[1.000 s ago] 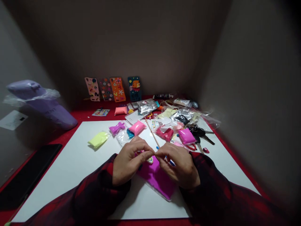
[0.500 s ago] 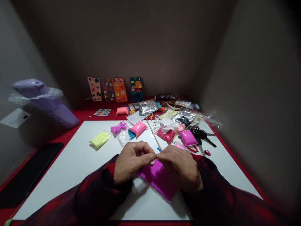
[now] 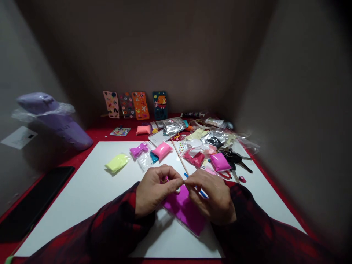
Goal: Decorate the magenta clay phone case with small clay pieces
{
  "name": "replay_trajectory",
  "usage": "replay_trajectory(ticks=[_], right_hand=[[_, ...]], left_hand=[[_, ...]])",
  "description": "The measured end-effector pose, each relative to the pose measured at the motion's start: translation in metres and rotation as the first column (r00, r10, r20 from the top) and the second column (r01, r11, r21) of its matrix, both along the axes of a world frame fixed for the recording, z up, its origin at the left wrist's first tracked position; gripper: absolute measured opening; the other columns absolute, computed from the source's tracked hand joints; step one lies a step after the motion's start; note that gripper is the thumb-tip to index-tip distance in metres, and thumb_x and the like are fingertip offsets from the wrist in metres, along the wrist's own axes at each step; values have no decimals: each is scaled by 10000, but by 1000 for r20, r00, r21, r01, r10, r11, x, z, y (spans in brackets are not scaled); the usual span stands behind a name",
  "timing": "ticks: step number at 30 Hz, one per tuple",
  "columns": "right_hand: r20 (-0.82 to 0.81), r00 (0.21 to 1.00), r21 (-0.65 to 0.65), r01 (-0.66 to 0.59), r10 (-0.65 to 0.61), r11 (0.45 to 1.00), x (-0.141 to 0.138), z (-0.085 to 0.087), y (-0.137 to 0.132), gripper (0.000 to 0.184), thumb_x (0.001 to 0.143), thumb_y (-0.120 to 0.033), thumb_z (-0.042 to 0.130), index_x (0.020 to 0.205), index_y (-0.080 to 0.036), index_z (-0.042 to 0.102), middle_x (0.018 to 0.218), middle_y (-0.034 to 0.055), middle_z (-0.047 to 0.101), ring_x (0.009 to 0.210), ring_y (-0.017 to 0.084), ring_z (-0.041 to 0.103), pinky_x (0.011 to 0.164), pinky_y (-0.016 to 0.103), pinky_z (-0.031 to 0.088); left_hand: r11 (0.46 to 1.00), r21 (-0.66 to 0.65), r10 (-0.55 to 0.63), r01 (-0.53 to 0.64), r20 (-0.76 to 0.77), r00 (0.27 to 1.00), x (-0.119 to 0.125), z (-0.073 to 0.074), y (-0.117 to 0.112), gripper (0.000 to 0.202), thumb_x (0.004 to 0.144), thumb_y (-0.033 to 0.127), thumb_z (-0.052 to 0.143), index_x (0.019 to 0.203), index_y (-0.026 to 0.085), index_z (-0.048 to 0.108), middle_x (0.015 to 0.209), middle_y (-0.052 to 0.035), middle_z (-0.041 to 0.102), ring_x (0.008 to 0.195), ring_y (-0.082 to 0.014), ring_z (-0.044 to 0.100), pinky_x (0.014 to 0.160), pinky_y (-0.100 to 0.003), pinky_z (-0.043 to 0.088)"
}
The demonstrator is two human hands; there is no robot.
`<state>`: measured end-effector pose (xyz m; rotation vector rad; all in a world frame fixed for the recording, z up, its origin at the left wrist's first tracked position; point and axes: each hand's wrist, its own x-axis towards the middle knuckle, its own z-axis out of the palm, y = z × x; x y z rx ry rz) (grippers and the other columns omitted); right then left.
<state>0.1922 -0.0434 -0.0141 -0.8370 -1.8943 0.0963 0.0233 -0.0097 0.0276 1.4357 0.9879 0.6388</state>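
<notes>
Magenta, flat, pale-edged slab (image 3: pixel 187 214) beneath left hand (image 3: pixel 155 190), right hand (image 3: pixel 214 198); both pinched closed, nearly meeting; contents unclear.

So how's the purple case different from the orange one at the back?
The purple case lies beneath the left hand and right hand; the orange case stands up against the back wall. The purple case looks mostly plain, while the orange case is dotted with little colourful shapes. The purple case is partly hidden; the orange case isn't. Both are flat and oblong.
</notes>
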Motion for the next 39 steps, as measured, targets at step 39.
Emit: replay_trajectory(ticks=[39], right_hand=[[-63, 997, -10, 33, -33, 999, -1, 1, 0, 169, 829, -37, 482, 875, -163, 585, 702, 44, 605, 647, 144, 539, 572, 284, 432]], left_hand=[[776, 572, 11, 264, -431, 902, -11, -8, 17, 153, 804, 159, 583, 652, 161, 603, 688, -33, 595, 803, -197, 469, 728, -321, 360]])
